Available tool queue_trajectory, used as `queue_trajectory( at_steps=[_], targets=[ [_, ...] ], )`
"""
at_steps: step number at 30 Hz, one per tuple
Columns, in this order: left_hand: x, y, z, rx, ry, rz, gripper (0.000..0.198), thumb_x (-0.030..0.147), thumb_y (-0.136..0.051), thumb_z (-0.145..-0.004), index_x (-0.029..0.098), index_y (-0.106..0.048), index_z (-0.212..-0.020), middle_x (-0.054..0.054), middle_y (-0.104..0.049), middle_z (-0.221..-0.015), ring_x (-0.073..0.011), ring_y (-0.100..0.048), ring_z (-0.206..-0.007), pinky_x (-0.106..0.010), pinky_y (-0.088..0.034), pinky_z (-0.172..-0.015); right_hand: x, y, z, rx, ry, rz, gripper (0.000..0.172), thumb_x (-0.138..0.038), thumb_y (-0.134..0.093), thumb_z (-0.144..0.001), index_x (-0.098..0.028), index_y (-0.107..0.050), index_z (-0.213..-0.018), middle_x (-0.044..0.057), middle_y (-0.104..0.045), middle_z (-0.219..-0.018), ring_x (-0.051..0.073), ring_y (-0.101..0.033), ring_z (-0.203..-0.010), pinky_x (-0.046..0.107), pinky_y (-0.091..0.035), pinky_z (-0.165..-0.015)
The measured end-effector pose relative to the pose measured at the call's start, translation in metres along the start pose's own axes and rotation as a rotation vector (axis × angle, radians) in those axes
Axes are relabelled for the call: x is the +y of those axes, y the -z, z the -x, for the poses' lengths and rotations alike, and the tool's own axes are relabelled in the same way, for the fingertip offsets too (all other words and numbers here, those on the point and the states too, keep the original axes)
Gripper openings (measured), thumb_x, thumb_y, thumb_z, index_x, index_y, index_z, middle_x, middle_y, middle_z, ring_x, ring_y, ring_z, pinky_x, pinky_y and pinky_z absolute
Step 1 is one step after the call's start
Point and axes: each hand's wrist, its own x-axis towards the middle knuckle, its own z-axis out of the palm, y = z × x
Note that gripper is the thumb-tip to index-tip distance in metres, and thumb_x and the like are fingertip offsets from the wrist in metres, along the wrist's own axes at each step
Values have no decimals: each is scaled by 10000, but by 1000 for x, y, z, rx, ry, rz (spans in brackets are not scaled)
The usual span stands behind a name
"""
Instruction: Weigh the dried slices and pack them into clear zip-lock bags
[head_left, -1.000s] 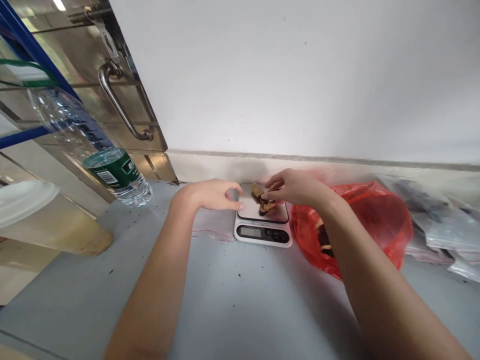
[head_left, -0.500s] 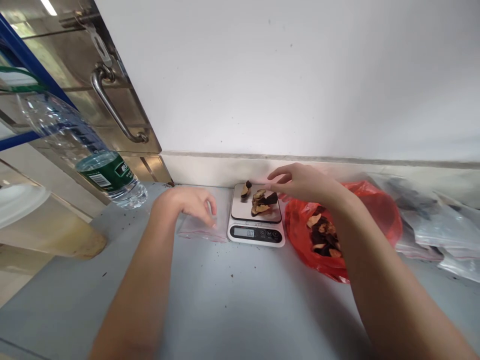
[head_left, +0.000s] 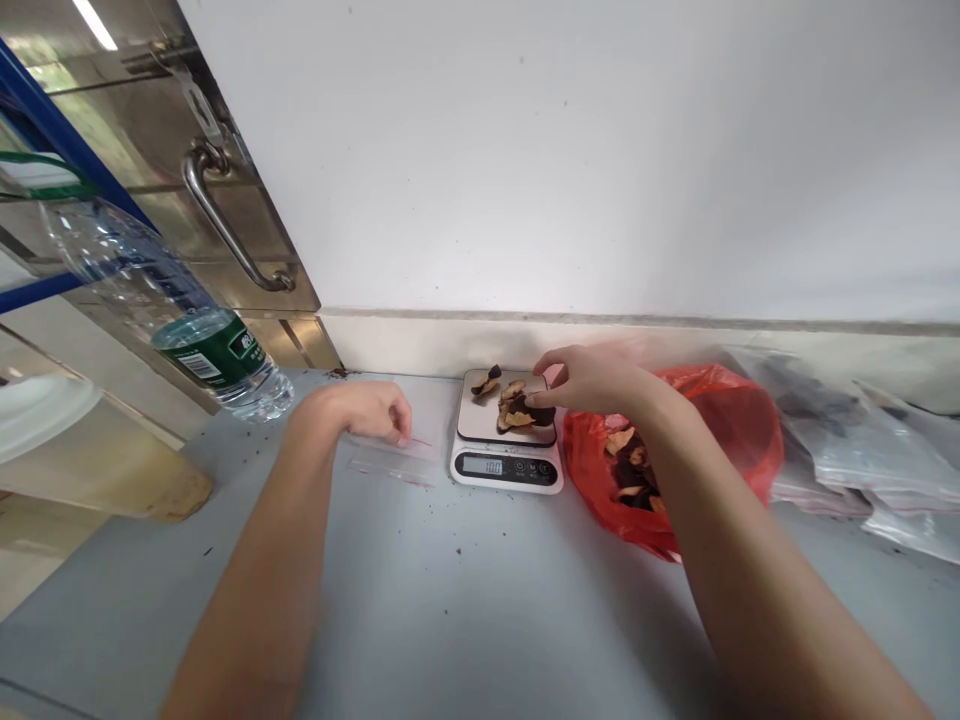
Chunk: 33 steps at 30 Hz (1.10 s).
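A small white kitchen scale stands on the grey table by the wall, with several dark and orange dried slices on its platform. My right hand hovers over the platform's right side, fingers pinched on a dark slice. My left hand rests to the left of the scale, fingers curled onto the top of a clear zip bag lying flat. An open red plastic bag with more slices sits right of the scale, under my right forearm.
A tilted water bottle with a green label is at the left, below a metal door with a handle. Several clear zip bags lie at the right. Crumbs dot the table.
My left hand drew back from the scale to the zip bag and lifted its edge. My right hand rose, then came down again and pinched a slice. The display changed.
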Motion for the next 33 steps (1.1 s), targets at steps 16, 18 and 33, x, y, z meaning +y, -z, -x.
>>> queue_trajectory(
  at_steps=[16,18,33],
  targets=[
    [27,12,45,744,-313,299,117,346,-627,-749,244,-595,-798,-17,-730,-873,-213,-708,-852,-297,-522,-716,-14,-5,18,-110,699,-444,302,-382,-532,-1013,-244,-635,-1261,33,-733,-963,146,-660,-676,292,-538,-643],
    [32,10,45,833,-382,313,117,328,-641,-752,241,-565,-765,0,-706,-829,-193,-700,-824,-285,-525,-717,-20,-9,20,-127,747,-395,271,-392,-519,-1023,-237,-661,-1192,20,-707,-928,136,-624,-660,289,-521,-646],
    [36,3,36,515,-562,195,1216,603,-865,-645,350,-236,-1654,-32,-239,-1756,-392,-261,-1586,-440,-358,-1228,-31,-19,22,283,582,-652,184,-321,-800,-782,-182,-718,-871,42,-750,-906,159,-658,-723,269,-541,-627]
  ],
)
